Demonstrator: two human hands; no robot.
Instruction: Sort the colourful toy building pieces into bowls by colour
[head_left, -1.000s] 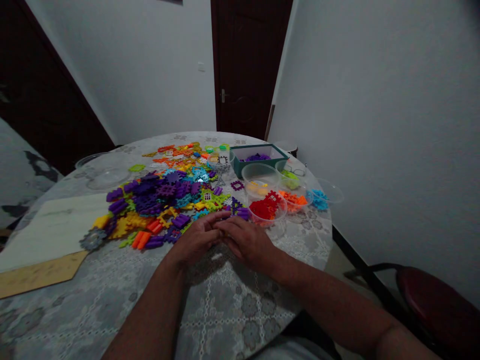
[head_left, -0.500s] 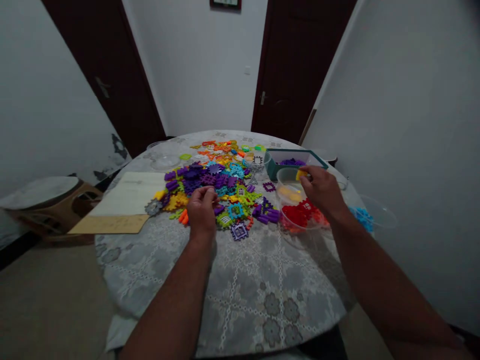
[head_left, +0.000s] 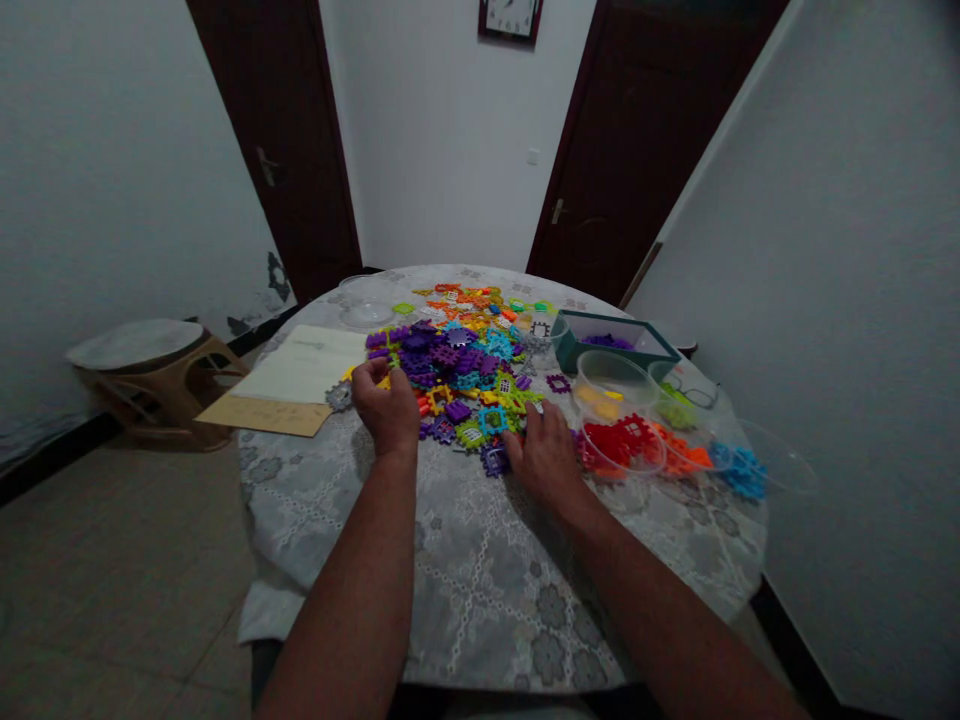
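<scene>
1. In the head view, the left hand (head_left: 384,408) sits curled and narrow at the near left edge of a heap of plastic building pieces (head_left: 457,375). A yellow piece (head_left: 384,382) shows at its fingertips, but the fingers hide most of it, so a firm hold cannot be confirmed.
2. The right hand (head_left: 545,455) lies palm down at the heap's near right edge, its fingers slightly parted and no piece visible in its grip. A purple lattice piece (head_left: 495,460) lies just beside it.
3. The heap covers the middle of a round table (head_left: 487,600) with a lace-patterned cloth. Its purple, blue, green, yellow and orange pieces overlap, so a judgement: pieces at the loose rim should lift more cleanly with the fingertips than those locked together in the centre.
4. To the right stand a teal tray (head_left: 577,350) holding purple pieces, a clear bowl (head_left: 611,385) with yellow pieces, and a clear bowl (head_left: 621,447) with red pieces. Orange pieces (head_left: 682,460) and blue pieces (head_left: 742,473) lie farther right.
5. To the left, a grey gear-shaped piece (head_left: 340,396) rests near a sheet of white paper (head_left: 304,365) and a piece of cardboard (head_left: 262,415).
</scene>
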